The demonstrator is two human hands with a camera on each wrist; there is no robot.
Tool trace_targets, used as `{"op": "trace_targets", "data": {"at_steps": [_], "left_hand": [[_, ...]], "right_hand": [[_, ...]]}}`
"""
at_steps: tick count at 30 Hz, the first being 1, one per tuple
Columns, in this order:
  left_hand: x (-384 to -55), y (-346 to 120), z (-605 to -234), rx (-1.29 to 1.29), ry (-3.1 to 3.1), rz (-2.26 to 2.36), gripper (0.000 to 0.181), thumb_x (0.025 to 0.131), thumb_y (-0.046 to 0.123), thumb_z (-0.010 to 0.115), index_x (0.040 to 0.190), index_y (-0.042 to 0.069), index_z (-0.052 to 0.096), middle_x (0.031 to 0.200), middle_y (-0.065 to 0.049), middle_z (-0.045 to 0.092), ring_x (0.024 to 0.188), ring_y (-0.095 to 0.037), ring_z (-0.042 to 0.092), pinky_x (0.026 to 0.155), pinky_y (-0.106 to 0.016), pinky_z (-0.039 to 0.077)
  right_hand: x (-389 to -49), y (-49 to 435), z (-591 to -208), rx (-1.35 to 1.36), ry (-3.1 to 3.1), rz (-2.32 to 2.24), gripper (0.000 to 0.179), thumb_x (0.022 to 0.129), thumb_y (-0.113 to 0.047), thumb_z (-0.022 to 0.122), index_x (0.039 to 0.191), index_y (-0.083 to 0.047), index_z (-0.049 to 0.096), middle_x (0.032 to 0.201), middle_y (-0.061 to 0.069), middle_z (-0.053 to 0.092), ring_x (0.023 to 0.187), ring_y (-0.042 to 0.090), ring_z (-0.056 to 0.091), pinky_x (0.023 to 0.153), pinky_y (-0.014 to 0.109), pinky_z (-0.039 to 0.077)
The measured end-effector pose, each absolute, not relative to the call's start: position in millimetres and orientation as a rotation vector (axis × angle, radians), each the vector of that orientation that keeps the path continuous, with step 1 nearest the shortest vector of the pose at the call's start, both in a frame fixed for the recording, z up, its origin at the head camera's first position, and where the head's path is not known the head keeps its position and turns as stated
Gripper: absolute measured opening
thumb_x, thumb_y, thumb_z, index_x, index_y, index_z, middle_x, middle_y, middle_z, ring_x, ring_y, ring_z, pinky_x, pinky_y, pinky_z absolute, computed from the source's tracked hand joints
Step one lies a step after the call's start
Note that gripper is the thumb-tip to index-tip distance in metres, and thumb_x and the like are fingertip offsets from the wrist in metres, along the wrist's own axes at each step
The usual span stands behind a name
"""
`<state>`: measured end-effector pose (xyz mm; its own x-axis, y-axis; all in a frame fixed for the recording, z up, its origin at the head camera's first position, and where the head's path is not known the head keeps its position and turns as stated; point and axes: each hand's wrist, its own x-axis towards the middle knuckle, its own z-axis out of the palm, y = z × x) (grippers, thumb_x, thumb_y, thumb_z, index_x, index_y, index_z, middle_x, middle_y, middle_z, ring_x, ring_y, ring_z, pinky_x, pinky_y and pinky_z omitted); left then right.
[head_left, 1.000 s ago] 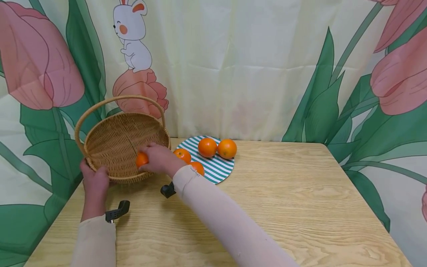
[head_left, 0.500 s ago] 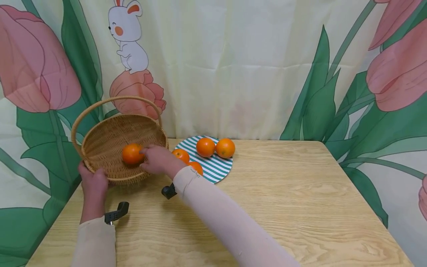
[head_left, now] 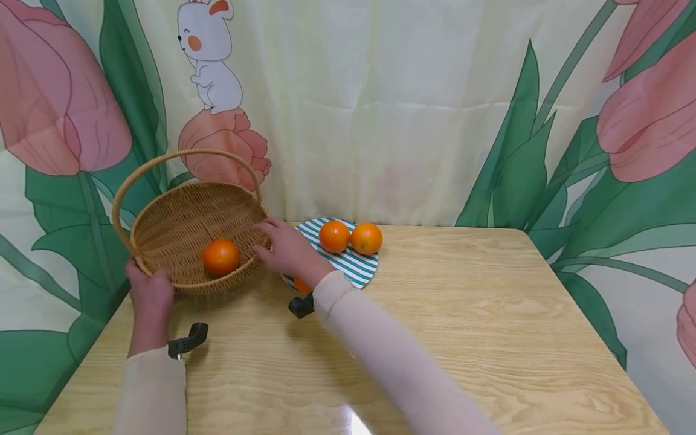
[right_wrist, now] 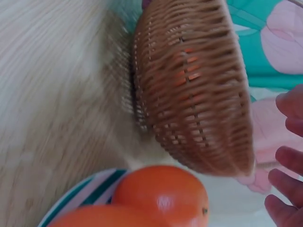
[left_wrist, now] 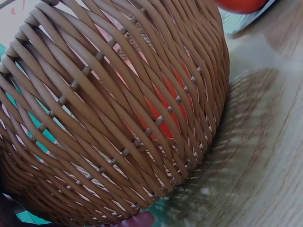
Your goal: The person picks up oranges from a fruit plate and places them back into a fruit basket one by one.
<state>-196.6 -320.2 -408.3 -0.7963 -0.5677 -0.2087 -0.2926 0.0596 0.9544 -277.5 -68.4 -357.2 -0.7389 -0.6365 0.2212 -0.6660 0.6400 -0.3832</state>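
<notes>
Head view: the basket [head_left: 176,214] is held at its lower left rim by the left hand [head_left: 150,296], and is tilted so that its inside is turned towards the camera; whether its base is borne by the table [head_left: 462,314] cannot be told. One orange [head_left: 221,258] is contained in it, rested low on the inner wall near the front rim, and is touched by neither hand. Nothing is gripped by the right hand [head_left: 290,248], whose fingers are spread and loosely bent at the right rim; in the right wrist view they are seen apart from the wicker. Most of the left fingers are hidden behind the basket, though a fingertip [left_wrist: 141,219] is shown against the wicker in the left wrist view, where the orange is glimpsed in red through the weave. To the right, on the striped plate [head_left: 356,266], two oranges [head_left: 334,236] are set side by side at the back, while a third is mostly covered by the right wrist. At close range, two oranges are shown at the plate's edge in the right wrist view, one cut off by the frame. Behind the table, a cloth [head_left: 413,121] is hung, printed with tulips and a rabbit [head_left: 214,72].
</notes>
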Motion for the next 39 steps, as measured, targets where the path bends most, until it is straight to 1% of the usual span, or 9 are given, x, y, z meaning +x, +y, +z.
{"op": "trace_targets", "data": {"at_steps": [6, 13, 17, 22, 26, 30, 33, 36, 39], "left_hand": [[-197, -320, -406, 0.873, -2.137, -1.781, 0.076, 0.093, 0.014, 0.032, 0.152, 0.034, -0.011, 0.162, -0.014, 0.007, 0.145, -0.029, 0.020, 0.117, -0.046, 0.024], [-198, -321, -407, 0.877, -2.122, -1.815, 0.076, 0.092, 0.013, 0.033, 0.152, 0.033, -0.010, 0.162, -0.014, 0.005, 0.145, -0.031, 0.020, 0.117, -0.047, 0.024], [-198, -321, -407, 0.891, -2.114, -1.838, 0.077, 0.092, 0.013, 0.033, 0.152, 0.035, -0.011, 0.162, -0.013, 0.003, 0.145, -0.034, 0.020, 0.117, -0.051, 0.024], [-199, -319, -404, 0.885, -2.105, -1.866, 0.077, 0.092, 0.012, 0.032, 0.151, 0.036, -0.011, 0.162, -0.013, 0.002, 0.144, -0.037, 0.021, 0.112, -0.056, 0.029], [-199, -318, -402, 0.878, -2.128, -1.835, 0.077, 0.091, 0.012, 0.032, 0.152, 0.034, -0.011, 0.163, -0.013, 0.002, 0.144, -0.034, 0.020, 0.115, -0.052, 0.027], [-200, -316, -400, 0.886, -2.154, -1.791, 0.076, 0.091, 0.013, 0.032, 0.152, 0.031, -0.009, 0.162, -0.013, 0.006, 0.143, -0.030, 0.020, 0.117, -0.047, 0.024], [-200, -315, -401, 0.883, -2.155, -1.796, 0.075, 0.092, 0.013, 0.033, 0.152, 0.032, -0.008, 0.162, -0.013, 0.007, 0.143, -0.028, 0.020, 0.117, -0.046, 0.023], [-201, -315, -401, 0.878, -2.152, -1.810, 0.075, 0.092, 0.014, 0.033, 0.152, 0.034, -0.008, 0.163, -0.011, 0.005, 0.145, -0.028, 0.018, 0.118, -0.046, 0.021], [-202, -315, -402, 0.879, -2.147, -1.826, 0.075, 0.093, 0.014, 0.032, 0.151, 0.035, -0.009, 0.163, -0.011, 0.004, 0.145, -0.029, 0.017, 0.118, -0.049, 0.022]], "right_hand": [[-280, -50, -361, 1.027, -2.810, 0.757, 0.047, 0.097, -0.034, 0.053, 0.141, -0.022, 0.049, 0.148, 0.002, 0.044, 0.130, 0.021, 0.049, 0.107, 0.034, 0.043], [-280, -33, -367, 0.948, -2.867, 0.767, 0.049, 0.096, -0.037, 0.051, 0.143, -0.023, 0.047, 0.147, 0.002, 0.044, 0.129, 0.021, 0.049, 0.107, 0.036, 0.043], [-278, -24, -369, 0.941, -2.893, 0.747, 0.051, 0.095, -0.039, 0.053, 0.143, -0.021, 0.046, 0.146, 0.002, 0.045, 0.130, 0.021, 0.048, 0.108, 0.035, 0.042], [-275, -13, -374, 0.918, -2.938, 0.778, 0.059, 0.092, -0.045, 0.058, 0.144, -0.020, 0.044, 0.148, 0.004, 0.044, 0.132, 0.022, 0.046, 0.109, 0.038, 0.041], [-272, -3, -379, 0.891, -2.975, 0.805, 0.067, 0.089, -0.049, 0.062, 0.145, -0.018, 0.043, 0.148, 0.007, 0.043, 0.132, 0.024, 0.045, 0.109, 0.040, 0.040], [-270, 5, -386, 0.879, -2.990, 0.834, 0.072, 0.086, -0.050, 0.066, 0.144, -0.015, 0.044, 0.146, 0.008, 0.046, 0.131, 0.025, 0.045, 0.109, 0.041, 0.041], [-269, 9, -392, 0.862, -3.004, 0.849, 0.074, 0.084, -0.051, 0.067, 0.144, -0.014, 0.044, 0.145, 0.007, 0.047, 0.130, 0.024, 0.045, 0.108, 0.041, 0.041], [-269, 11, -397, 0.854, -3.025, 0.816, 0.077, 0.082, -0.053, 0.068, 0.144, -0.014, 0.044, 0.145, 0.007, 0.047, 0.129, 0.023, 0.046, 0.108, 0.039, 0.041], [-267, 13, -402, 0.840, -3.044, 0.790, 0.078, 0.081, -0.054, 0.069, 0.143, -0.013, 0.045, 0.144, 0.009, 0.047, 0.126, 0.024, 0.049, 0.107, 0.040, 0.042]]}}
